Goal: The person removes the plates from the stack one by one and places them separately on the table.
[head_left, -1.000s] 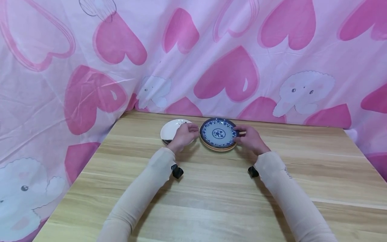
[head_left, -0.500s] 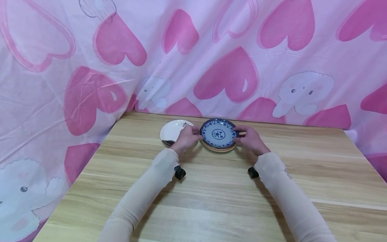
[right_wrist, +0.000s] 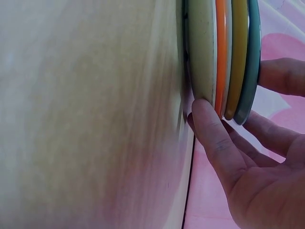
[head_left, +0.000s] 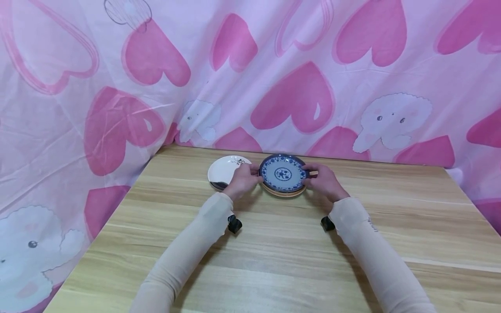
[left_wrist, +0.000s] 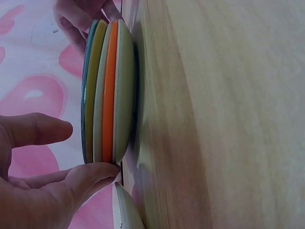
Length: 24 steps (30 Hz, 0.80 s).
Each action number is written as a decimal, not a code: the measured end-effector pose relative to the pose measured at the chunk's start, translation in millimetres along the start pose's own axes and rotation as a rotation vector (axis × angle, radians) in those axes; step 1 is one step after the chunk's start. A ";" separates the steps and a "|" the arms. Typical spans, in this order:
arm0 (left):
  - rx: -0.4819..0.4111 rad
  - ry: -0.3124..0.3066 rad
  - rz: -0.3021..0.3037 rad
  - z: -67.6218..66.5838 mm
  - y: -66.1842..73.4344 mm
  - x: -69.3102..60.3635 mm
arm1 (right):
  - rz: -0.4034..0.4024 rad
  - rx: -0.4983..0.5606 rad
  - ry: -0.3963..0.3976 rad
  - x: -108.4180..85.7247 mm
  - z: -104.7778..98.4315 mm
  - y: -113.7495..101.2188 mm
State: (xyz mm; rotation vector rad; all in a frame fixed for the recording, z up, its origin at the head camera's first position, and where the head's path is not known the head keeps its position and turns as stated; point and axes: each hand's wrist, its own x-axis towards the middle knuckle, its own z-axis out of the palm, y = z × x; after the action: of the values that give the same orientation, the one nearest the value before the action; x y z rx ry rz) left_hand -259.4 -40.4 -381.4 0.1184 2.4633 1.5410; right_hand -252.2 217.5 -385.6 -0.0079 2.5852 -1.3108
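A stack of several plates [head_left: 283,174], the top one blue-patterned, stands near the table's back edge. Seen from the side in the left wrist view, the stack [left_wrist: 108,95] shows teal, yellow, white, orange and cream rims. My left hand [head_left: 242,181] touches its left edge with the fingers [left_wrist: 90,179], thumb held apart from the plates. On the right side my right hand [head_left: 325,181] grips the stack [right_wrist: 219,57], fingers [right_wrist: 209,124] at the lower rims and thumb at the top plate.
A white plate [head_left: 223,170] with a dark patch lies just left of the stack, partly behind my left hand. The wooden table [head_left: 282,261] reaches back to a pink heart-patterned cloth [head_left: 293,100].
My left hand has moved right, from over the white plate to the left edge of the stack, uncovering more of the white plate. The right hand stays at the stack.
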 end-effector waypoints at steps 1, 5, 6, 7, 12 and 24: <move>0.001 0.000 0.002 0.1 -0.4 0.0 | 0.005 -0.001 0.000 0.0 0.7 -0.1; 0.023 0.010 0.009 1.0 -3.1 -1.2 | 0.017 -0.007 0.002 0.8 3.4 -0.1; 0.037 0.014 0.012 1.3 -4.0 -1.8 | 0.017 -0.006 0.003 0.8 4.1 -0.2; 0.048 0.019 0.017 1.6 -4.8 -2.5 | 0.017 -0.007 0.003 0.9 4.6 -0.1; 0.116 0.028 0.060 3.7 -6.9 -4.8 | 0.014 -0.006 0.001 0.0 5.4 0.0; 0.231 0.019 0.097 3.8 3.9 -5.7 | -0.011 -0.036 0.006 -0.9 -0.6 -0.2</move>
State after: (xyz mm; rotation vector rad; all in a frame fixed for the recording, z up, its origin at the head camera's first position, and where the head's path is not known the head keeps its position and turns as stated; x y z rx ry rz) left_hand -253.2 -36.5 -378.6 0.2671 2.6795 1.2915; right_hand -251.5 217.9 -384.9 -0.0247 2.6175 -1.2697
